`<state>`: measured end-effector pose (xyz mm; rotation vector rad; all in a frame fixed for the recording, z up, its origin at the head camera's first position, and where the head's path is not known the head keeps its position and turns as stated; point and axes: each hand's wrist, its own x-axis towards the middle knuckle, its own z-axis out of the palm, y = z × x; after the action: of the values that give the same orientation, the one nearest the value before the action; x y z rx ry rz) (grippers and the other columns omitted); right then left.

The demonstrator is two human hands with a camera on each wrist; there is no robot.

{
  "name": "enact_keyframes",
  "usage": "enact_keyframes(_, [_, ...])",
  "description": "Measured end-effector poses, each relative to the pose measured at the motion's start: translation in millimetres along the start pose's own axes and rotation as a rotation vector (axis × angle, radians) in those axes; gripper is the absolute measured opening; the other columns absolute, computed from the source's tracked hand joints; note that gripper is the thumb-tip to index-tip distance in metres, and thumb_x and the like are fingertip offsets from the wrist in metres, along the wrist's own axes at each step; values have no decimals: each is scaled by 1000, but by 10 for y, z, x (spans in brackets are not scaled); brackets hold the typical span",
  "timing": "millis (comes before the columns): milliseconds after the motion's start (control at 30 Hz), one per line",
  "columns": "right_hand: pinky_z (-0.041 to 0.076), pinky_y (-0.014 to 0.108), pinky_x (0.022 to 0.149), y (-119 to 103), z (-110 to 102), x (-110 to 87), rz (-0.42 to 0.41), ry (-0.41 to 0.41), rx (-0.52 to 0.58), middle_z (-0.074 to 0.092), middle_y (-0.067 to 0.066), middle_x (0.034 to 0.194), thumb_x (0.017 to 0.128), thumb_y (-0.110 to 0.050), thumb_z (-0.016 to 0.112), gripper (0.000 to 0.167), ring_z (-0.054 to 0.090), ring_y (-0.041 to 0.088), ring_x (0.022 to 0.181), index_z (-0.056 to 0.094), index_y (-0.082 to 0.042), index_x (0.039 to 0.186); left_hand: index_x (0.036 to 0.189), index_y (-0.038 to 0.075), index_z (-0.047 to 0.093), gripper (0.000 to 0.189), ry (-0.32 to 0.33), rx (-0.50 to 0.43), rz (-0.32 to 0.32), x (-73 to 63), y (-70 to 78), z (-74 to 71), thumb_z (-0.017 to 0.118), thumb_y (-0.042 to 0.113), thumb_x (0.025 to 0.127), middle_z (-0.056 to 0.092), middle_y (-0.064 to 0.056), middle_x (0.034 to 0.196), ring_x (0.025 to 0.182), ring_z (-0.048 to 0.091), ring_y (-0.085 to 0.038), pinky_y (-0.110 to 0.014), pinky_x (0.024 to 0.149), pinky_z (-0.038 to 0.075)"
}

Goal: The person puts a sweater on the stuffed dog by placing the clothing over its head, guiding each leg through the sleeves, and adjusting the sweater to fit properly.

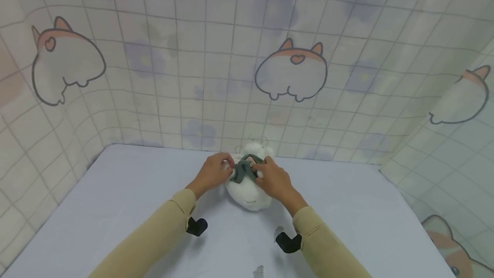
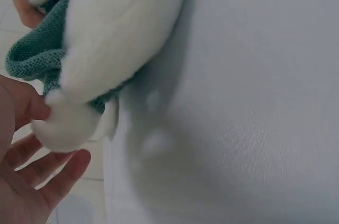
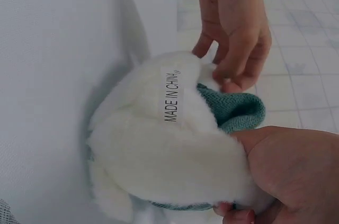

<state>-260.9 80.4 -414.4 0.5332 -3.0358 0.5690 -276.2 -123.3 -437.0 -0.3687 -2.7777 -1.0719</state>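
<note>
A white plush toy [image 1: 247, 194] in a blue-green knitted garment [image 2: 45, 44] is at the far middle of the table. My left hand [image 1: 214, 170] pinches a rounded white limb [image 2: 66, 126] of the toy between thumb and fingers, with some fingertips spread beneath it. On the other side, my right hand [image 1: 275, 179] grips the toy's side near the knit, its fingers partly hidden behind the plush. A fold of the knit [image 3: 241, 110] stands out between the hands. Printed lettering [image 3: 171, 97] reading MADE IN CHINA shows on the white fur.
A pale cloth-covered table [image 1: 135, 209] extends around the toy. Behind it hangs a checked curtain [image 1: 216, 76] with cartoon animals, close to the table's back edge. Black wrist-worn pieces [image 1: 197, 226] stick out below the sleeves. A grey patch [image 1: 258, 271] marks the near tabletop.
</note>
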Motion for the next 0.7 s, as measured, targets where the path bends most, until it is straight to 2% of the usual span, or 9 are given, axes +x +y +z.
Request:
enact_keyframes(133, [40, 31, 53, 18, 3, 12, -5, -11, 34, 53, 7, 110, 86, -14, 67, 31, 52, 21, 70, 69, -20, 117, 87, 16, 73, 4, 6, 153, -18, -7, -32, 0, 69, 16, 84, 69, -2, 109, 99, 66, -26, -43, 78, 54])
enact_keyframes(233, [40, 29, 54, 29, 13, 25, -12, -19, 47, 52, 6, 110, 87, -15, 67, 31, 52, 20, 72, 68, -20, 117, 90, 13, 75, 10, -18, 160, -46, -1, -30, 17, 70, 21, 86, 70, -5, 110, 101, 66, -28, -43, 80, 55])
enact_keyframes(400, [41, 30, 55, 32, 10, 19, -14, -14, 41, 51, 5, 109, 87, -15, 67, 30, 52, 20, 71, 68, -19, 118, 99, 4, 74, 22, -78, 4, -125, 50, -28, 75, 69, 23, 88, 69, -12, 113, 104, 63, -29, -43, 88, 53])
enact_keyframes(500, [40, 30, 54, 28, 7, 12, -18, -14, 34, 51, 5, 108, 87, -14, 67, 30, 51, 20, 69, 68, -18, 118, 101, 4, 73, 23, -110, -80, -184, 77, -61, 97, 65, 21, 89, 66, -12, 117, 104, 61, -26, -39, 87, 52])
enact_keyframes(600, [38, 30, 52, 29, 9, 6, -21, -15, 36, 51, 6, 109, 87, -14, 66, 30, 50, 20, 67, 68, -19, 117, 103, 4, 69, 22, -144, -190, -258, 95, -106, 86, 59, 21, 93, 63, -14, 121, 99, 63, -24, -34, 80, 55])
enact_keyframes(700, [37, 29, 52, 45, 6, -4, -7, -18, 53, 51, 6, 110, 88, -14, 65, 30, 48, 19, 65, 67, -20, 118, 106, 2, 62, 22, -145, -352, -337, 94, -120, 35, 51, 20, 98, 59, -16, 122, 96, 62, -24, -29, 74, 57])
